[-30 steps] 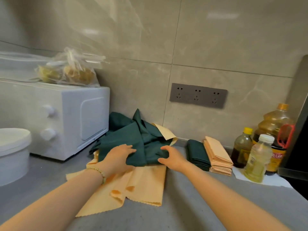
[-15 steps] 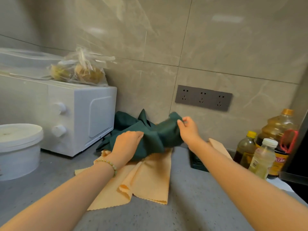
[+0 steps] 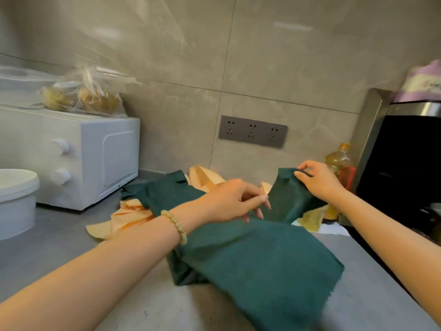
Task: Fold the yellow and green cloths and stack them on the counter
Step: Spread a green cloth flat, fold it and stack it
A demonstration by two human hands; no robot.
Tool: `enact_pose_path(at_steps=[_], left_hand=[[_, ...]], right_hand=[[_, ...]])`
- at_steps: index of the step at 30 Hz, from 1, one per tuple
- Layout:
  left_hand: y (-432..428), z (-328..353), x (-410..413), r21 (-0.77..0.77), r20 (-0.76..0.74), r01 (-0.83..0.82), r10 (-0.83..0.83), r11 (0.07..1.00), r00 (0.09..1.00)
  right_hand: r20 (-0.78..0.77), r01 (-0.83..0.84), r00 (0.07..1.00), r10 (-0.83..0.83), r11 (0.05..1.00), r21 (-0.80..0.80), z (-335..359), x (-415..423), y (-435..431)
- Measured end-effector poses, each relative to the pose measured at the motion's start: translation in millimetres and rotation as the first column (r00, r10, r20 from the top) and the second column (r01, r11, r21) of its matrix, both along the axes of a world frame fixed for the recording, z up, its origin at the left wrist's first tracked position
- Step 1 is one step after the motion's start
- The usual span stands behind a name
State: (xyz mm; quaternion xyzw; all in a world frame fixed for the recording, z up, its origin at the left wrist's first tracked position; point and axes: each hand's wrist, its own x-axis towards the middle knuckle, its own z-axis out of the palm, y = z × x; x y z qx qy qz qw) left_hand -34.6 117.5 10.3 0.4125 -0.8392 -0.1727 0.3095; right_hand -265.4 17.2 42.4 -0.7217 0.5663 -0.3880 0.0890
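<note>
Where the green cloth (image 3: 257, 261) sprawls over the counter (image 3: 47, 249), its near edge blurred, we see the right hand (image 3: 319, 182) pinching its raised far corner between thumb and fingertips. The left hand (image 3: 231, 201) rests on the cloth's middle, fingers half bent; we cannot tell whether they nip a fold. The yellow cloth (image 3: 127, 217) lies mostly covered beneath, and an oil bottle (image 3: 340, 160) is half hidden behind the right hand.
</note>
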Motion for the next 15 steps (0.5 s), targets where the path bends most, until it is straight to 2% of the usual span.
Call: enact_pose_path(at_steps=[2, 5, 9, 11, 13, 15], left_hand=[[-8, -15, -13, -0.003, 0.047, -0.057, 0.057, 0.998, 0.997], [-26, -34, -25, 0.048, 0.197, -0.166, 0.153, 0.985, 0.968], [-37, -52, -53, 0.183, 0.334, -0.152, 0.084, 0.971, 0.939], [-39, -62, -60, 0.235, 0.45, -0.179, 0.056, 0.955, 0.891], [-41, -73, -58, 0.247, 0.519, -0.214, 0.057, 0.945, 0.853], [-41, -82, -53, 0.253, 0.544, -0.241, 0.069, 0.937, 0.836]], right_hand=[[-0.093, 0.047, 0.995, -0.044, 0.998, 0.029, -20, -33, 10], [-0.096, -0.021, 0.995, 0.023, 1.0, 0.022, -34, -53, 28], [-0.145, -0.022, 0.989, 0.009, 0.996, -0.089, -21, -61, 45], [-0.32, 0.099, 0.939, -0.125, 0.99, -0.097, -20, -69, 48], [-0.542, 0.218, 0.808, -0.23, 0.972, -0.087, -26, -72, 53], [-0.614, 0.159, 0.777, -0.139, 0.987, -0.023, -43, -67, 59]])
